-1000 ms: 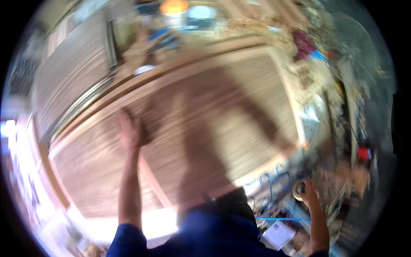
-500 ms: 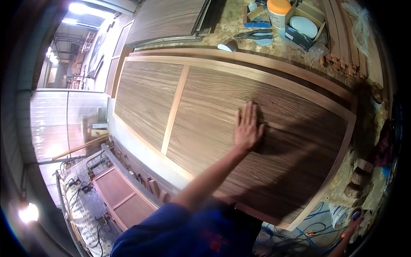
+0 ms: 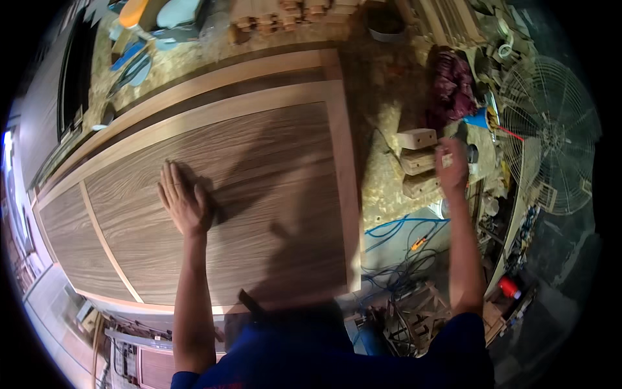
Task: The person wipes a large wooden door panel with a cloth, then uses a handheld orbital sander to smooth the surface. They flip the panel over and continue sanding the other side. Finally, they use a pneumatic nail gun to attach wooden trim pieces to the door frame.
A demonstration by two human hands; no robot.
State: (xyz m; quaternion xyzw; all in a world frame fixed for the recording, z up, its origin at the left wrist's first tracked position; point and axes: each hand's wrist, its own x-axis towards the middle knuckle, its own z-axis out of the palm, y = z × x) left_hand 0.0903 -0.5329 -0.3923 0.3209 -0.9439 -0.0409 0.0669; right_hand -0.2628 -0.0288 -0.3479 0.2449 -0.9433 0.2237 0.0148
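Observation:
My left hand (image 3: 184,202) lies flat on a framed wooden panel (image 3: 278,194), its fingers stretched out and nothing under the palm but the dark-grained board. The panel has a paler wooden frame and one crossbar. My right hand (image 3: 452,168) is over the bench to the right of the panel, fingers curled and slightly blurred. Something dark shows beside those fingers, but I cannot make out what it is. Just left of that hand sits a short stack of wooden blocks (image 3: 416,139) with drilled holes.
Behind the panel, the bench (image 3: 382,84) carries pliers (image 3: 131,72), an orange-lidded tub (image 3: 133,11), wood strips and a round dark container (image 3: 385,23). A maroon cloth (image 3: 451,84) lies to the right, near a wire-guarded fan (image 3: 554,136). Blue hoses (image 3: 402,223) trail below.
The view has swung to the right. My right hand has risen from low at the right edge to beside the wooden blocks. My left hand stays flat on the panel.

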